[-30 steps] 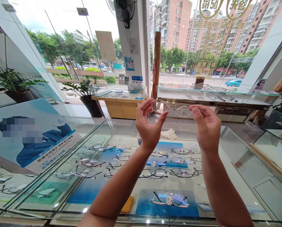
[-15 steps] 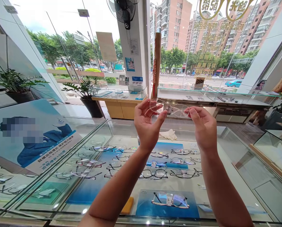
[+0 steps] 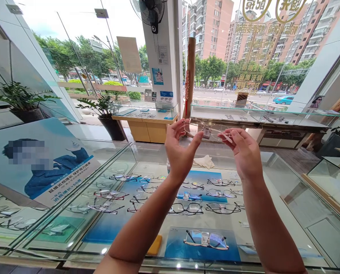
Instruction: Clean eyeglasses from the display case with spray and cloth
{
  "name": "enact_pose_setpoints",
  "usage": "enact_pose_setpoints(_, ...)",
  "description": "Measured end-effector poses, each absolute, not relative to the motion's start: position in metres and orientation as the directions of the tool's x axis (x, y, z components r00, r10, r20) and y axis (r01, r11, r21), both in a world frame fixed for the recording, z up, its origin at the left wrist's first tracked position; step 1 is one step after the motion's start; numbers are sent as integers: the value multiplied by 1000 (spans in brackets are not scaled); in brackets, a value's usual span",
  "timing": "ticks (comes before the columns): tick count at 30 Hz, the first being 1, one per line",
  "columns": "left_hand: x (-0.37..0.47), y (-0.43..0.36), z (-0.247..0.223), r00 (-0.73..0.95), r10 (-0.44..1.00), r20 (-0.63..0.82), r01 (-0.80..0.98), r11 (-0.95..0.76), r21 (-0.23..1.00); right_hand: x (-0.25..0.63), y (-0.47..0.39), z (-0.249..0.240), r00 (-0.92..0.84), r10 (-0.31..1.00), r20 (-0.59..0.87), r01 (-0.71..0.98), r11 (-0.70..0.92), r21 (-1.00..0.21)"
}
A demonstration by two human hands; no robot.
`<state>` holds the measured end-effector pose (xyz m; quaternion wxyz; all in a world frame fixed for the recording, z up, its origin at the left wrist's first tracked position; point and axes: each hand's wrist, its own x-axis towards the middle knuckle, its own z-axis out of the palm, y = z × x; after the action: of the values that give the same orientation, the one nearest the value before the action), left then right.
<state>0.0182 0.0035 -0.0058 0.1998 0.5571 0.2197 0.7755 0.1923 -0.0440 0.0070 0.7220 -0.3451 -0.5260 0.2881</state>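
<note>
A pair of thin-rimmed eyeglasses (image 3: 215,130) is held up above the glass counter, with a small tag (image 3: 206,132) hanging near the bridge. My left hand (image 3: 180,154) grips the left end of the frame, its thumb reaching toward the bridge. At the other end, my right hand (image 3: 246,155) pinches a pale temple arm between thumb and fingers. Below, rows of eyeglasses (image 3: 186,209) lie inside the display case. Nearest me, another pair (image 3: 206,239) rests on a blue card (image 3: 175,247).
The glass counter's front edge (image 3: 193,262) runs below my arms. A poster board (image 3: 35,163) leans at the left. A beige cloth (image 3: 204,161) and a yellow case (image 3: 155,245) are nearby. Potted plants (image 3: 110,127) and more showcases (image 3: 147,127) stand beyond.
The eyeglasses have turned slightly in my hands, and the tag now faces me more plainly. Both hands keep their hold; the whole view has shifted a little.
</note>
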Motion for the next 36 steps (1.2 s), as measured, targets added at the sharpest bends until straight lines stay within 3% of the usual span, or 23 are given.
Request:
enact_pose_setpoints(4,17,5,-8,-296,570,767,36,-795,605,190,-44,9,238,822,518,-241,566,-788)
enact_pose_setpoints(10,19,10,-11,-189,693,696,-76,-717,693,187,-40,8,239,825,512,-332,565,-756)
enact_pose_setpoints(16,16,18,-10,-120,686,718,-221,-723,654,190,-43,10,190,831,523,-255,557,-791)
enact_pose_setpoints(19,9,22,-6,-8,632,775,-231,-755,613,196,-44,12,104,884,456,-190,467,-863)
enact_pose_setpoints(23,-3,23,-1,164,546,822,-180,-802,569,204,-40,10,-76,946,315,-159,300,-941)
enact_pose_setpoints(29,-15,22,3,334,490,805,-132,-822,555,204,-39,8,-389,896,214,-241,125,-962)
enact_pose_setpoints(33,-22,19,9,406,470,784,-128,-820,558,198,-41,8,-420,889,180,-231,87,-969)
enact_pose_setpoints(36,-31,14,13,443,503,742,-57,-810,583,193,-42,6,-349,917,192,-198,128,-972)
